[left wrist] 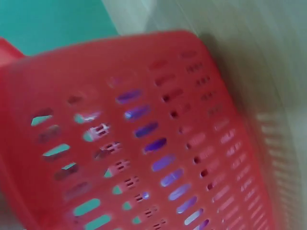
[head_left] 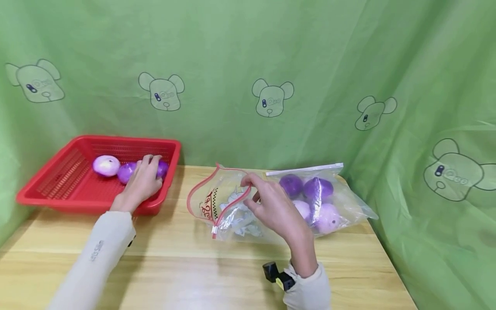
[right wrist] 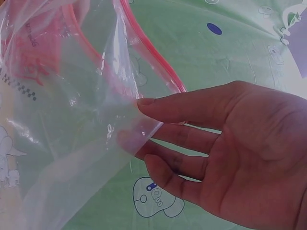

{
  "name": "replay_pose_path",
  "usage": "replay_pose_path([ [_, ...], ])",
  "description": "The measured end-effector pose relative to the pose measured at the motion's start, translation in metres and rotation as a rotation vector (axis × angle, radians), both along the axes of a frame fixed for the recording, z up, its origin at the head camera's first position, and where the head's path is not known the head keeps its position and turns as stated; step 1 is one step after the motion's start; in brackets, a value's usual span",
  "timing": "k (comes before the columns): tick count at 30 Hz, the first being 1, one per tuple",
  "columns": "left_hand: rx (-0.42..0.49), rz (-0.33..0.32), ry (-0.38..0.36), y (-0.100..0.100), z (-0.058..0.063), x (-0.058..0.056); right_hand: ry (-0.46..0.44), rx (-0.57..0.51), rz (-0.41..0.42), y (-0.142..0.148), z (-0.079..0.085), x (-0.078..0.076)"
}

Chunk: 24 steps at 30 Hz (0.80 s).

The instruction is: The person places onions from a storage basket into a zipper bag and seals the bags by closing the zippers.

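Note:
My left hand (head_left: 144, 180) reaches into the red plastic basket (head_left: 46, 199), its fingers curled over a round, purple, onion-like thing (head_left: 162, 169) at the right side. Next to it lie another purple one (head_left: 125, 173) and a paler one (head_left: 106, 165). In the left wrist view the slotted basket wall (left wrist: 158, 67) hides the hand; purple shows through its slots. My right hand (head_left: 277, 206) pinches the rim of a clear zip bag (right wrist: 72, 143) between thumb and fingers. The bag's red-edged mouth gapes toward the basket, with a red slider at its near end.
Right of the open bag lies another clear bag (head_left: 350, 206) with a white zip strip, holding several purple and pale round things (head_left: 317, 188). Both bags lie on the wooden table (head_left: 193, 267). A green curtain (head_left: 217, 51) hangs behind and at the sides.

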<state>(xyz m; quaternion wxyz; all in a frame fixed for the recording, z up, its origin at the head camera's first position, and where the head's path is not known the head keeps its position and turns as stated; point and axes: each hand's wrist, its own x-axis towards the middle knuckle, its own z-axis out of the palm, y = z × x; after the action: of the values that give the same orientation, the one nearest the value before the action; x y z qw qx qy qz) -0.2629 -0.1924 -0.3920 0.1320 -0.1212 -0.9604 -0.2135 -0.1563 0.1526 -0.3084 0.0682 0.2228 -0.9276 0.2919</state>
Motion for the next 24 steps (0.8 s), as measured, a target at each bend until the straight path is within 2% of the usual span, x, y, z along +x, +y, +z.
replay_pose_path([
  [6, -0.100, -0.013, -0.138, -0.005, -0.003, -0.018, -0.024, 0.006, -0.009, -0.001, 0.001, 0.002],
  [11, -0.145, -0.019, -0.225, -0.005, -0.010, -0.024, -0.043, 0.011, -0.010, -0.001, 0.002, 0.002],
  [17, -0.180, -0.038, -0.191, -0.006, -0.012, -0.022, -0.046, 0.010, -0.014, 0.000, 0.003, 0.003],
  [24, -0.161, -0.031, -0.183, -0.006, -0.012, -0.016, -0.053, 0.012, -0.012, 0.001, 0.001, 0.004],
])
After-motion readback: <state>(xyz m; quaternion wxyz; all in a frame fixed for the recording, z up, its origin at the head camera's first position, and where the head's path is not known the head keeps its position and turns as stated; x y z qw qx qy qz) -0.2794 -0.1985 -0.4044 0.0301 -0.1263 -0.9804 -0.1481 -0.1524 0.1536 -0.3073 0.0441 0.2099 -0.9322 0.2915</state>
